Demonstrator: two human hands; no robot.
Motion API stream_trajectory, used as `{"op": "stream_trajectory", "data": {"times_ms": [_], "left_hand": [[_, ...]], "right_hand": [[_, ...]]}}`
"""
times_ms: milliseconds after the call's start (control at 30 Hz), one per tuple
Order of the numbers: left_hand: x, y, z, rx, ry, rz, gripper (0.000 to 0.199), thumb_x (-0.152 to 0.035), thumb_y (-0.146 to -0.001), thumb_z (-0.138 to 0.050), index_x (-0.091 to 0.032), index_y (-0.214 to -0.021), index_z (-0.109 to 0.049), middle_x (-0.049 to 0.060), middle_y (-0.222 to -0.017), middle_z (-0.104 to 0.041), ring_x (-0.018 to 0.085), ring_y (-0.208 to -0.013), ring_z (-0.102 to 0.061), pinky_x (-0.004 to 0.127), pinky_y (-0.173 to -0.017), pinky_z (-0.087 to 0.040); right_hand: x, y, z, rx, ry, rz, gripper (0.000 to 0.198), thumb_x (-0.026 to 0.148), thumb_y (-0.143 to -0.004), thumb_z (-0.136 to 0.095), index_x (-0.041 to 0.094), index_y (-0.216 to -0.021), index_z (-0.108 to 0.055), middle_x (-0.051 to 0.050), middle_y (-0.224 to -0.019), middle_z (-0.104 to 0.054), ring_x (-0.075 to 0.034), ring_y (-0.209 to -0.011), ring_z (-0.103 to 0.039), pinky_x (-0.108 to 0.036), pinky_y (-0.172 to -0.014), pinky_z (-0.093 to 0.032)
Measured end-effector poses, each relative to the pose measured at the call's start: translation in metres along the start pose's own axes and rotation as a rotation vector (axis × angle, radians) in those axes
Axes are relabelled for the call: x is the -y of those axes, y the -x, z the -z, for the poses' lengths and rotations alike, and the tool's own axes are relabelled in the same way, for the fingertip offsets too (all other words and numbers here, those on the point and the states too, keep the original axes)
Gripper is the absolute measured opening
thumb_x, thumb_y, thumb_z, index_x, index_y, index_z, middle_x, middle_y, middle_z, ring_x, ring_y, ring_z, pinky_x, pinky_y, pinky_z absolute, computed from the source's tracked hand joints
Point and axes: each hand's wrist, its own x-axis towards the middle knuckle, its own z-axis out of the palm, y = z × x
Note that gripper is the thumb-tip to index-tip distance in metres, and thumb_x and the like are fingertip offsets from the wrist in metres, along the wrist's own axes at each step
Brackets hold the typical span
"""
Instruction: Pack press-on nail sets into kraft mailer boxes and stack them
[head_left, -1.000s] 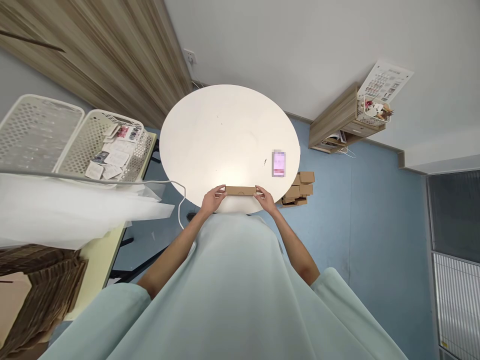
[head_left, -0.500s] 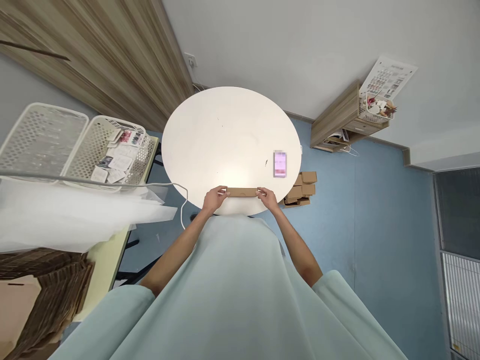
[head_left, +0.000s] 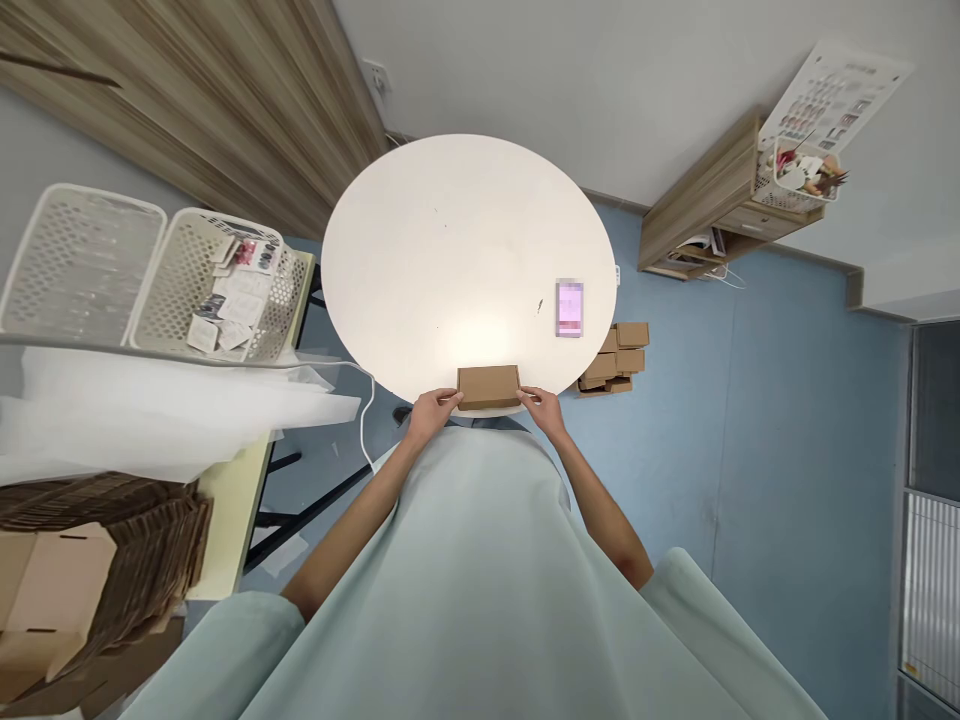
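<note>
A small brown cardboard box [head_left: 488, 386], closed, is at the near edge of the round white table [head_left: 420, 220]. My left hand [head_left: 433, 410] pinches its left end with thumb and fingers. At the opposite end, my right hand [head_left: 541, 408] grips the right lower corner in the same way. The broad top face of the box shows, with a narrow side toward me. What lies inside it is hidden. A phone-like thing with a blurred pink screen [head_left: 569, 308] lies on the table, to the right beyond the box.
Several brown boxes [head_left: 616, 358] are piled beside the table's right side. On the left, a side table [head_left: 232, 520] bears white baskets [head_left: 150, 270], white sheets [head_left: 172, 410] and stacked flat cardboard [head_left: 142, 570]. A white cable [head_left: 366, 420] hangs near my left arm.
The box has tipped from showing its narrow side to showing its broad face. Both hands have stayed on its ends, shifting slightly toward me. The camera view has shifted a little.
</note>
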Motion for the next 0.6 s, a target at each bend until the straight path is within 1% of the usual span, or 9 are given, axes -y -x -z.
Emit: {"op": "stream_trajectory", "data": {"times_ms": [100,200,300,367,467,600], "left_hand": [[0.011,0.001,-0.012,0.034,-0.002,0.044,0.043,-0.047,-0.093,-0.074,-0.017,-0.123,-0.081,0.014,-0.126,-0.084,0.034,-0.120,-0.079,0.043,-0.109,-0.060],[0.017,-0.002,-0.025,0.020,0.024,0.077,0.042,-0.039,-0.090,-0.076,-0.018,-0.126,-0.079,0.014,-0.126,-0.084,0.035,-0.117,-0.080,0.046,-0.109,-0.061],[0.019,-0.004,-0.037,-0.021,0.131,0.105,0.044,-0.034,-0.087,-0.077,-0.017,-0.128,-0.078,0.014,-0.136,-0.080,0.034,-0.118,-0.080,0.047,-0.110,-0.062],[0.020,-0.003,-0.042,-0.034,0.236,0.132,0.049,-0.034,-0.087,-0.076,-0.015,-0.132,-0.077,0.015,-0.141,-0.078,0.034,-0.118,-0.080,0.048,-0.109,-0.063],[0.020,0.003,-0.045,-0.033,0.367,0.130,0.052,-0.036,-0.089,-0.076,-0.014,-0.136,-0.076,0.015,-0.142,-0.077,0.033,-0.117,-0.080,0.050,-0.110,-0.063],[0.017,0.016,-0.042,-0.028,0.509,0.085,0.057,-0.037,-0.089,-0.081,-0.012,-0.140,-0.074,0.016,-0.135,-0.080,0.032,-0.119,-0.079,0.053,-0.116,-0.061]], "right_hand": [[-0.011,0.004,-0.004,0.002,0.006,-0.046,0.036,0.051,-0.092,-0.079,0.023,-0.114,-0.086,-0.011,-0.130,-0.083,-0.031,-0.111,-0.081,-0.048,-0.109,-0.061],[-0.018,0.001,-0.008,-0.005,-0.014,-0.080,0.035,0.048,-0.091,-0.079,0.023,-0.115,-0.086,-0.011,-0.130,-0.083,-0.030,-0.109,-0.081,-0.047,-0.110,-0.061],[-0.024,-0.004,-0.011,0.011,-0.073,-0.095,0.039,0.048,-0.089,-0.080,0.022,-0.118,-0.085,-0.010,-0.130,-0.083,-0.028,-0.108,-0.081,-0.047,-0.111,-0.061],[-0.027,-0.004,-0.012,0.039,-0.136,-0.104,0.044,0.049,-0.088,-0.081,0.023,-0.124,-0.084,-0.009,-0.135,-0.082,-0.028,-0.110,-0.081,-0.047,-0.110,-0.061],[-0.028,0.000,-0.011,0.064,-0.249,-0.120,0.052,0.052,-0.088,-0.081,0.024,-0.131,-0.082,-0.007,-0.138,-0.080,-0.028,-0.112,-0.080,-0.048,-0.105,-0.064],[-0.024,0.009,-0.003,0.070,-0.360,-0.138,0.056,0.055,-0.083,-0.087,0.023,-0.129,-0.083,-0.009,-0.133,-0.082,-0.030,-0.113,-0.082,-0.049,-0.101,-0.066]]}}
